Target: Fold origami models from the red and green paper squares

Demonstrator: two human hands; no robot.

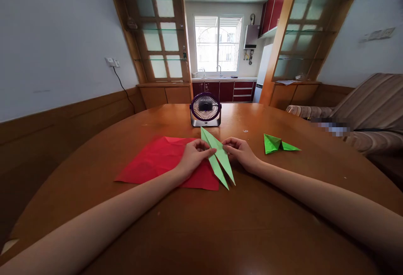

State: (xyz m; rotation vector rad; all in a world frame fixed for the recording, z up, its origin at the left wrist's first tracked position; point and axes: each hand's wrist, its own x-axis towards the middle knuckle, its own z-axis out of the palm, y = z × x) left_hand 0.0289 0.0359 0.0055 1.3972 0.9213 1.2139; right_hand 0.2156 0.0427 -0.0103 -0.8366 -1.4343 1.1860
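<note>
Between my hands is a pale green folded paper (217, 145), a long narrow diamond whose near end splits into two points. My left hand (197, 154) pinches its left edge between thumb and fingers. On the opposite edge, my right hand (239, 151) grips the paper with thumb and fingertips. The paper's far tip points toward the fan. Under my left hand and forearm a creased red paper sheet (151, 157) lies on the table, partly covered by them. To the right of my right hand rests a brighter green folded paper piece (273, 144).
A small purple desk fan (205, 108) stands on the round wooden table (201, 233), just beyond the paper. A striped sofa (371, 103) is at the right. Behind the table are cabinets (163, 94) with glass shelves and a kitchen window (218, 42).
</note>
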